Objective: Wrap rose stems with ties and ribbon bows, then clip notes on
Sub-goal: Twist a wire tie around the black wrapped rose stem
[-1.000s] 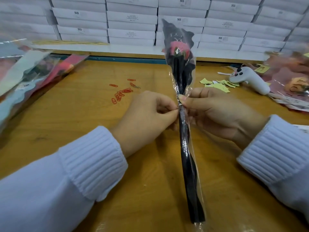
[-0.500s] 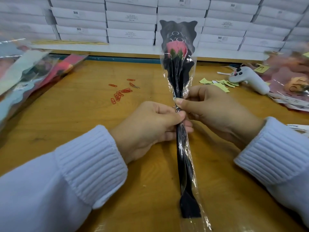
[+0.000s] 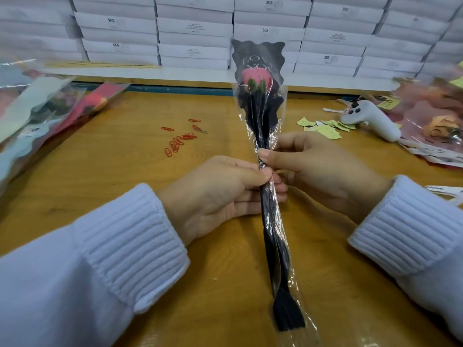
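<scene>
wrapped rose (image 3: 273,234) in black-and-clear sleeve, tail end nearest, over wooden table (image 3: 125,184). left hand (image 3: 215,196) curled round its stem; right hand (image 3: 320,171) thumb and forefinger pinching the tie (image 3: 262,167) at the neck. pink bud far end. beyond: red paper clips (image 3: 180,141), yellow notes (image 3: 323,126), stacked white boxes (image 3: 195,26)

Bare bench (image 3: 120,196) shows between the scattered red paper clips (image 3: 180,141) and the left hand (image 3: 218,194). The wrapped rose (image 3: 260,108), gripped by that hand and the right hand (image 3: 318,169), splits the middle. A pile of wrapped flowers (image 3: 37,116) crowds the left edge. Yellow notes (image 3: 323,126), a white tool (image 3: 370,118) and more wrapped flowers (image 3: 438,121) crowd the right. Stacked white boxes (image 3: 195,33) wall off the back.
</scene>
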`<action>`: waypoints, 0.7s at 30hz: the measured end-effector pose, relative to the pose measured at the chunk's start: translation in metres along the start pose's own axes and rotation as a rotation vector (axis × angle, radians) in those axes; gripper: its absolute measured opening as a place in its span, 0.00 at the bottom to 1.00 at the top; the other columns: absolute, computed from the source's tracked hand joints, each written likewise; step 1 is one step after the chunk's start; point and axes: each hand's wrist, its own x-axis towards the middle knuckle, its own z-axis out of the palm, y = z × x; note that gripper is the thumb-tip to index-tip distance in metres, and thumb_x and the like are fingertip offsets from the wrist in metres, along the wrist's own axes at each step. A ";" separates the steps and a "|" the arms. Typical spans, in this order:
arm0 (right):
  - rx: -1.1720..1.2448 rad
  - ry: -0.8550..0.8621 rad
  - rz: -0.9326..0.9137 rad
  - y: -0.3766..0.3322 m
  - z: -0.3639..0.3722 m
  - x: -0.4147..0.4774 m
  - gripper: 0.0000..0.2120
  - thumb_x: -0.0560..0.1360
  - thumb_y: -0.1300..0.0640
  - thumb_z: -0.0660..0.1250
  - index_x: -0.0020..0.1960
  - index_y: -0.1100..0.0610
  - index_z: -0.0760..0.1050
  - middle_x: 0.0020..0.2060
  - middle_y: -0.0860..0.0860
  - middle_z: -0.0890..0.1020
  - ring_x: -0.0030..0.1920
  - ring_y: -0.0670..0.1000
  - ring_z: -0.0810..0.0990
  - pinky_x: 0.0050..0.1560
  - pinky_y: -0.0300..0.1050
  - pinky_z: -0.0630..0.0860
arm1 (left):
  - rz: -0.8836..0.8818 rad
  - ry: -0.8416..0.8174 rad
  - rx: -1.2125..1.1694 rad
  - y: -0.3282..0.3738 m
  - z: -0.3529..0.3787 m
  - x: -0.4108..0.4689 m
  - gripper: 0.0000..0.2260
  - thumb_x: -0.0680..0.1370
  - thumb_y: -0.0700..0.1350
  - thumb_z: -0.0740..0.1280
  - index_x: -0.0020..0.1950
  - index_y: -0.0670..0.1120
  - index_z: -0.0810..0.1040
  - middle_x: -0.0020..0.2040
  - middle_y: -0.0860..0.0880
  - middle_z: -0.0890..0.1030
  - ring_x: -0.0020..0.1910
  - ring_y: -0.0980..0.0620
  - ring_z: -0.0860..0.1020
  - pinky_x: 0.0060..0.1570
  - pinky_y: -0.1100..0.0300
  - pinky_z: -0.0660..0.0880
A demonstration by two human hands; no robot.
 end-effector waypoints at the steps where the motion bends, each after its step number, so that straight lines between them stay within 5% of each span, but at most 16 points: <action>1: 0.019 -0.009 0.008 0.000 0.000 0.000 0.07 0.74 0.61 0.68 0.45 0.67 0.75 0.29 0.55 0.74 0.27 0.47 0.72 0.33 0.42 0.71 | 0.009 0.008 0.003 -0.001 0.001 0.000 0.07 0.78 0.37 0.64 0.46 0.35 0.80 0.41 0.41 0.84 0.42 0.47 0.84 0.42 0.59 0.81; 9: -0.031 -0.007 0.028 0.002 -0.005 0.001 0.09 0.73 0.61 0.69 0.44 0.68 0.77 0.30 0.54 0.78 0.28 0.47 0.76 0.32 0.38 0.74 | 0.089 0.103 -0.058 -0.004 0.003 0.001 0.11 0.76 0.36 0.67 0.58 0.39 0.77 0.46 0.41 0.85 0.46 0.48 0.84 0.42 0.60 0.81; 13: -0.166 0.003 0.038 0.002 -0.005 0.000 0.08 0.72 0.56 0.71 0.38 0.60 0.78 0.27 0.50 0.77 0.30 0.47 0.73 0.31 0.36 0.70 | 0.100 0.105 -0.002 -0.002 0.000 0.000 0.06 0.75 0.36 0.66 0.50 0.42 0.79 0.43 0.43 0.85 0.44 0.51 0.84 0.44 0.60 0.81; 16: -0.211 -0.014 0.048 0.003 -0.006 0.001 0.10 0.73 0.53 0.70 0.42 0.60 0.80 0.31 0.51 0.78 0.36 0.53 0.72 0.36 0.42 0.69 | 0.091 0.108 0.054 -0.001 -0.001 0.000 0.04 0.76 0.36 0.66 0.45 0.42 0.80 0.43 0.44 0.85 0.43 0.52 0.84 0.45 0.58 0.80; 21: -0.268 -0.107 0.097 -0.006 -0.016 0.001 0.11 0.77 0.50 0.64 0.44 0.56 0.79 0.35 0.51 0.82 0.38 0.48 0.77 0.37 0.40 0.73 | 0.080 0.121 0.059 -0.001 0.000 0.000 0.04 0.76 0.35 0.65 0.46 0.38 0.80 0.42 0.43 0.85 0.43 0.51 0.84 0.44 0.59 0.81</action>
